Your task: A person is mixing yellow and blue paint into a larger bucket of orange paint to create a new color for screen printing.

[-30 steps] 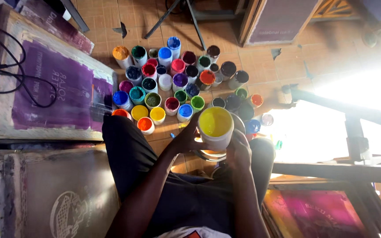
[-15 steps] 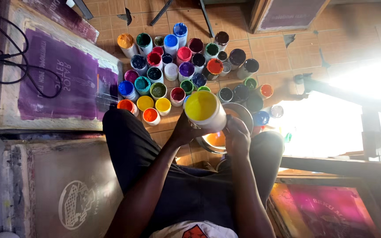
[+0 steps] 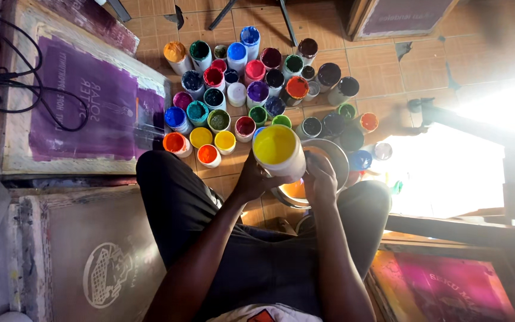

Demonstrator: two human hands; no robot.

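We hold a white tub of yellow ink [image 3: 276, 150] up over our lap, and it serves as our landmark for everything else. Our left hand [image 3: 251, 179] wraps the tub from its left side, fingers curled round the wall and pressed against it. Our right hand [image 3: 320, 179] sits just to the tub's right, fingers closed near its lower rim; whether it grips the tub itself or only steadies it we cannot tell, since the tub hides the fingertips.

Directly below and behind the tub lies a round metal bowl [image 3: 336, 156] with some orange-yellow ink [image 3: 294, 190] showing in its bottom. The tub is upright or only slightly tipped, its yellow surface is full and level, and no stream leaves it. So we judge that the lid is already off, the tub is picked out and brought over the bowl, and any pouring from it is not yet under way.

Beyond the tub, on the tiled floor, stands the crowd of open ink pots [image 3: 251, 77] in many colours, all untouched by our hands. To the tub's left lies a wooden printing screen with a purple coat [image 3: 84, 107]; to its lower right, another screen in pink and orange [image 3: 448, 286].
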